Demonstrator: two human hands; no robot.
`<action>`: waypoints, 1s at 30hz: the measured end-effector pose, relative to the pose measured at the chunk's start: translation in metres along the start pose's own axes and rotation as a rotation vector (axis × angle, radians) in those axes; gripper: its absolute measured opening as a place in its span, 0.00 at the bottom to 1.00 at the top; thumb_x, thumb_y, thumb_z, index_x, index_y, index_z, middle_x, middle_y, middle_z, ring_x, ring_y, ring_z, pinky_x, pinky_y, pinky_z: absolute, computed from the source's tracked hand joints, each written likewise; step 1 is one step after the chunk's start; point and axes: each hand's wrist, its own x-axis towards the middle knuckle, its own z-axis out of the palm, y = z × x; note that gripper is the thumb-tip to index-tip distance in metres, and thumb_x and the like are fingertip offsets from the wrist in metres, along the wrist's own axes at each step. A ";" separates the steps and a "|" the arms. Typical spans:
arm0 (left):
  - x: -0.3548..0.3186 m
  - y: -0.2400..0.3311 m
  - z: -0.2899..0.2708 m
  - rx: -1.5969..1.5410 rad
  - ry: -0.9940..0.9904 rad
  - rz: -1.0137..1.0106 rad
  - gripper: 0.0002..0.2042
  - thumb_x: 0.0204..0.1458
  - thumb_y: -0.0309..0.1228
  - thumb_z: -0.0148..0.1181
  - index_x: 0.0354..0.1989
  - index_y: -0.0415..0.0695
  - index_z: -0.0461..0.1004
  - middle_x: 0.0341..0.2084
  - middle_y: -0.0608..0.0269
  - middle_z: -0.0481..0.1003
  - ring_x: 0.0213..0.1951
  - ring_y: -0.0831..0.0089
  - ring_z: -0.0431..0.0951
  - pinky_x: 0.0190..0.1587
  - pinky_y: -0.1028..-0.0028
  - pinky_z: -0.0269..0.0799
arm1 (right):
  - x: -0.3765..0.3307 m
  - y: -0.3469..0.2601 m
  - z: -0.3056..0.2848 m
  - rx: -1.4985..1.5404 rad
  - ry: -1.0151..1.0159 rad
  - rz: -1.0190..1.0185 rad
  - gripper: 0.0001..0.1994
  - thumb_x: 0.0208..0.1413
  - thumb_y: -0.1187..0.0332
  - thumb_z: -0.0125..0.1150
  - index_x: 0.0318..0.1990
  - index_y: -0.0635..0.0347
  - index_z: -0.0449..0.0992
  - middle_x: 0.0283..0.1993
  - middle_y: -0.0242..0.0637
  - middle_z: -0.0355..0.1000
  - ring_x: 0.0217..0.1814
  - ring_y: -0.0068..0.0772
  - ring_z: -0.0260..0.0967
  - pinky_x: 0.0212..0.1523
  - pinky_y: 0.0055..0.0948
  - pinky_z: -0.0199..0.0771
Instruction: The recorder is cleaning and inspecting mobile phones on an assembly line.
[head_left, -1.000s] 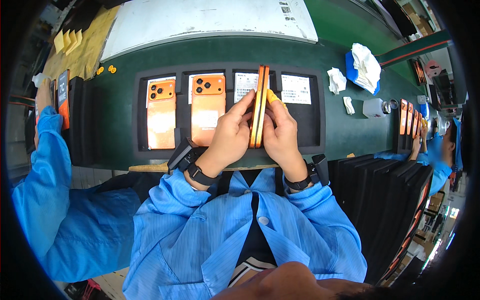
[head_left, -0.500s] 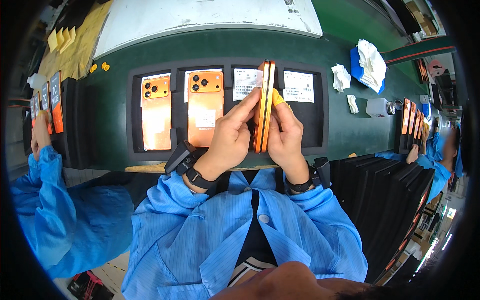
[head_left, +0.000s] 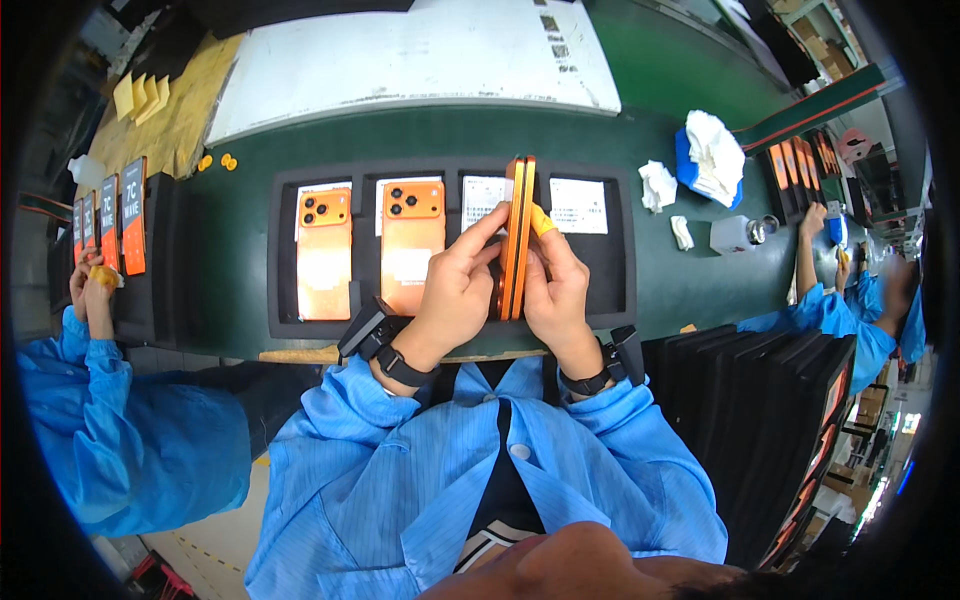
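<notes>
Nearest, the left hand point(head_left: 455, 290) and the right hand point(head_left: 555, 290) both grasp two orange phones point(head_left: 518, 235) pressed together, fingers closed on their sides. The phones stand on edge above the black tray point(head_left: 620, 300), over its third slot, with the long axis pointing away from the person. In the tray, left of the held phones, two more orange phones point(head_left: 368, 250) lie flat. Beyond the tray is the green desk point(head_left: 400, 135).

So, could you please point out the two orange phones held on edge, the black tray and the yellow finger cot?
orange phones point(head_left: 519, 235), head view, upper edge.
black tray point(head_left: 285, 255), head view, left rim.
yellow finger cot point(head_left: 541, 220), head view, its tip.
</notes>
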 end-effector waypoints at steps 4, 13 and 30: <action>0.008 0.020 0.007 -0.086 0.048 0.202 0.31 0.49 0.07 0.33 0.65 0.32 0.62 0.64 0.48 0.65 0.66 0.60 0.65 0.66 0.61 0.64 | 0.011 -0.013 0.000 0.139 0.064 -0.086 0.19 0.62 0.83 0.46 0.61 0.72 0.67 0.54 0.48 0.74 0.56 0.36 0.75 0.55 0.32 0.74; -0.009 0.019 0.010 -0.076 0.055 0.273 0.30 0.50 0.07 0.34 0.64 0.32 0.63 0.63 0.49 0.65 0.65 0.60 0.66 0.66 0.60 0.65 | -0.009 -0.012 0.000 0.255 0.122 -0.146 0.17 0.62 0.84 0.48 0.58 0.74 0.68 0.57 0.50 0.73 0.57 0.35 0.73 0.58 0.33 0.73; -0.011 0.061 0.010 0.252 -0.013 0.194 0.40 0.44 0.10 0.54 0.71 0.40 0.53 0.56 0.55 0.61 0.61 0.64 0.66 0.57 0.63 0.76 | -0.023 -0.019 0.001 0.301 0.125 -0.150 0.17 0.61 0.85 0.47 0.58 0.74 0.67 0.59 0.51 0.71 0.61 0.39 0.71 0.63 0.37 0.70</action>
